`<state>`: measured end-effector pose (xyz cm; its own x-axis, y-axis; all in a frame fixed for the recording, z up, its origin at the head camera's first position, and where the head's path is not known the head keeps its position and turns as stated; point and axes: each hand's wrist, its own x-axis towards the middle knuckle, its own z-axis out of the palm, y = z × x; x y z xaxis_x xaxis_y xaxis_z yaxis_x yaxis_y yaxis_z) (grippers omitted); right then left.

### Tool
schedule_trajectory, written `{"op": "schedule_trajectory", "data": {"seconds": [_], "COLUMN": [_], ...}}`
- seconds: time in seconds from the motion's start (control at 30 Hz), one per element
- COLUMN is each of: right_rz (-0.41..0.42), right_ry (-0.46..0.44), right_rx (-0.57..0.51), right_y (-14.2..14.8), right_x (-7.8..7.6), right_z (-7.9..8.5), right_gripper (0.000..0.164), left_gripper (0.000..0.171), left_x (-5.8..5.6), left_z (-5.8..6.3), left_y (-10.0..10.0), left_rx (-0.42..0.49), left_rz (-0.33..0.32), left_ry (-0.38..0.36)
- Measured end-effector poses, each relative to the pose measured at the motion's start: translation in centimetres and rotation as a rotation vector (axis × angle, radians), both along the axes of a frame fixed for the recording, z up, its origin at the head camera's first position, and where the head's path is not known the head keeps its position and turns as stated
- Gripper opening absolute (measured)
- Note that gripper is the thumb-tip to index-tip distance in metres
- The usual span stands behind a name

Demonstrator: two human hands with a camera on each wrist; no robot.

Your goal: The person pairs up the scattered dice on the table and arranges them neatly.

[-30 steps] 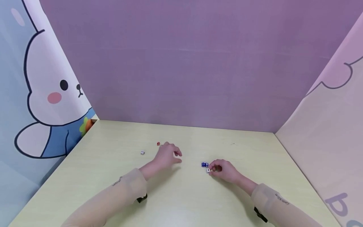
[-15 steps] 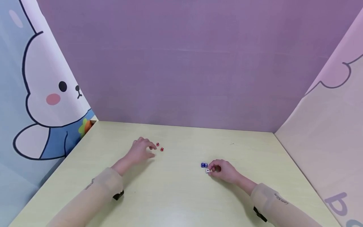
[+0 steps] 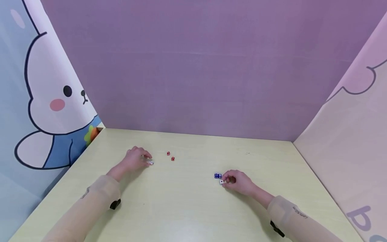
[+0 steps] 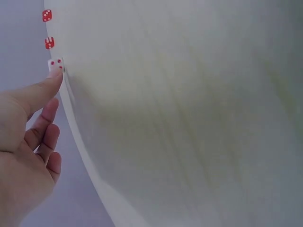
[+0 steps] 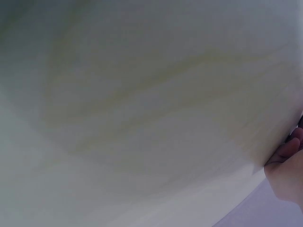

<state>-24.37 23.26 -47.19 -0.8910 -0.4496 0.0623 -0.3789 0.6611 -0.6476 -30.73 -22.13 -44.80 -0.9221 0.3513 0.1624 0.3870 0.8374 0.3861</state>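
Note:
In the head view my left hand (image 3: pixel 134 158) is at a white die (image 3: pixel 151 163) with red and dark pips. Its thumb tip overlaps the die in the left wrist view, while the index fingertip stands a little above it. Two small red dice, one farther (image 3: pixel 168 153) and one nearer (image 3: pixel 173 159), lie to the right of this hand. My right hand (image 3: pixel 239 182) holds another white die (image 3: pixel 221 182) at its fingertips. Directly beyond that die, a pair of blue dice (image 3: pixel 218 175) sit side by side. Only part of the right hand (image 5: pixel 286 165) shows in its wrist view.
The dice lie on a pale wooden table (image 3: pixel 181 208). A purple backdrop (image 3: pixel 196 74) rises behind its far edge. Printed cloth panels stand on the left (image 3: pixel 57 84) and the right (image 3: pixel 356 141).
My left hand has moved left, past the red dice, to the white die; the nearer red die has come into view. The right hand has stayed by the blue dice.

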Motion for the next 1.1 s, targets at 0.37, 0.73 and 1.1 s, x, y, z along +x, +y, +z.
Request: {"op": "schedule_trajectory", "data": {"seconds": [0.37, 0.73, 1.1], "right_rz": [0.003, 0.015, 0.005], "right_ry": [0.029, 0.045, 0.035], "right_rx": [-0.001, 0.006, 0.005], "right_y": [0.0, 0.1, 0.1], "right_x": [-0.1, -0.1, 0.0], "right_z": [-0.1, -0.3, -0.2], "right_gripper": [0.014, 0.014, 0.015], "left_gripper": [0.013, 0.011, 0.011], "left_x": [-0.6, -1.3, -1.0], "left_z": [-0.2, -0.8, -0.7], "left_y": [-0.3, 0.6, 2.5], "left_rx": [0.007, 0.04, 0.073], "left_rz": [-0.027, -0.049, -0.1], "left_ry": [-0.07, -0.096, -0.144]}}
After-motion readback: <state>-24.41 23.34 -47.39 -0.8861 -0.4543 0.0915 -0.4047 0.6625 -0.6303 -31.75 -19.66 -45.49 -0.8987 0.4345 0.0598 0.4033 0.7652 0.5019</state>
